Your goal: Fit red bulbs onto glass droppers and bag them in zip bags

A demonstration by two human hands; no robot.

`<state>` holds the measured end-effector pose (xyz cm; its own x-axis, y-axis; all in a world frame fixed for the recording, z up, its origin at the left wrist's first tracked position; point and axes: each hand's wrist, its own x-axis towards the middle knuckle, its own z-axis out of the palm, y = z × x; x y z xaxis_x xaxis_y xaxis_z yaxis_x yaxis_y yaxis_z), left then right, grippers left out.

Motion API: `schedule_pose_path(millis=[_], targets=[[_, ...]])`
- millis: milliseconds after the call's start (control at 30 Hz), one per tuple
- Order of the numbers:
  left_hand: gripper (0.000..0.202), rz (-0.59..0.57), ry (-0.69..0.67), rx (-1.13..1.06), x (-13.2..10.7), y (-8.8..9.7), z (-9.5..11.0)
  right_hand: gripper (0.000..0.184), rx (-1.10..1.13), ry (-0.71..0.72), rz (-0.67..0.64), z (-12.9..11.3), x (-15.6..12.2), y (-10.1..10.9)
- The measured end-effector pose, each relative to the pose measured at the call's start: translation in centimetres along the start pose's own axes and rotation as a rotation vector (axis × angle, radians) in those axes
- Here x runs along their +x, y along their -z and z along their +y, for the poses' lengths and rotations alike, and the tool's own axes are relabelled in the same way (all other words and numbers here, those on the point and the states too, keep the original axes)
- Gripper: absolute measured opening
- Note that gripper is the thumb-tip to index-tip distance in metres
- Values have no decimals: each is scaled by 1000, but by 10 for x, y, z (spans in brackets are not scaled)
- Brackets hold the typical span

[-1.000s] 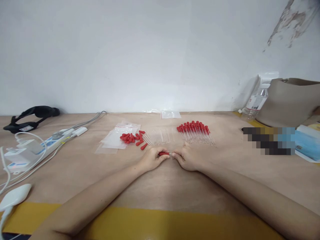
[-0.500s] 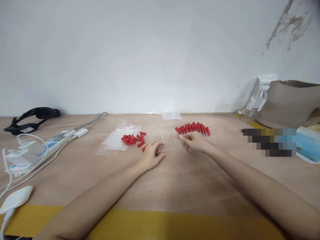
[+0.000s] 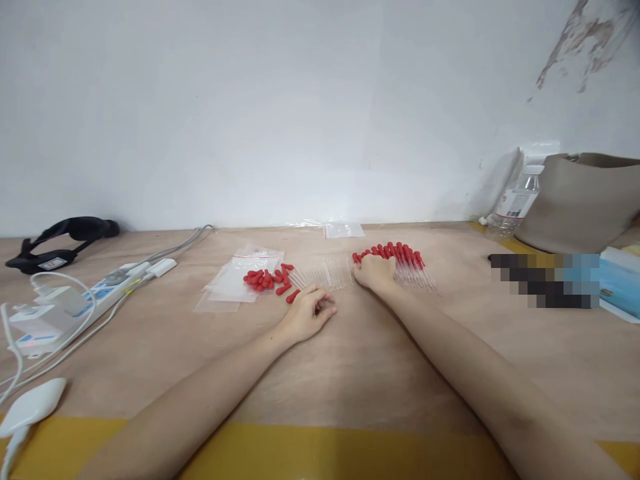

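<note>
My right hand [image 3: 375, 271], fingers curled closed, is at the left end of a row of glass droppers [image 3: 413, 273] with red rubber bulbs. It covers part of the row, and red bulbs show just beyond its knuckles. What its fingertips grip is hidden. My left hand [image 3: 309, 313] rests on the table, fingers loosely bent and thumb apart, with nothing seen in it. Just beyond it lie bare clear glass tubes [image 3: 325, 275] side by side. Left of these is a loose pile of red rubber bulbs [image 3: 260, 279].
Clear plastic bags [image 3: 240, 277] lie left of the bulbs, another small bag [image 3: 345, 231] by the wall. A power strip [image 3: 107, 287] with cables and a black headset-like strap [image 3: 65, 243] are at left. A bottle [image 3: 517, 200], a grey-brown container [image 3: 575, 200] and a blue mask-like item [image 3: 620, 283] stand or lie right.
My right hand has moved left and a little away from me, uncovering more of the dropper row's right part. My left hand has stayed nearly in place.
</note>
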<state>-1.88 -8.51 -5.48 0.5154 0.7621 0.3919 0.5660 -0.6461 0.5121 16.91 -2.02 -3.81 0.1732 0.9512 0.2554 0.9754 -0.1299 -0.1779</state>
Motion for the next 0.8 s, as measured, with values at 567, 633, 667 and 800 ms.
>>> schedule_pose_path(millis=[567,633,667,800], targets=[[16,70,182,678,-6,41,-26,23,-34,84,5,-22,-7,-9],[14,90,157,733,-6,41,-25,24,-32,90,38,-23,-11,-9],[14,108,140,748,-6,41,-24,26,-30,94,66,-23,-13,-9],[15,194,58,644,-7,38,-16,30,107,200,296,-20,-32,-7]])
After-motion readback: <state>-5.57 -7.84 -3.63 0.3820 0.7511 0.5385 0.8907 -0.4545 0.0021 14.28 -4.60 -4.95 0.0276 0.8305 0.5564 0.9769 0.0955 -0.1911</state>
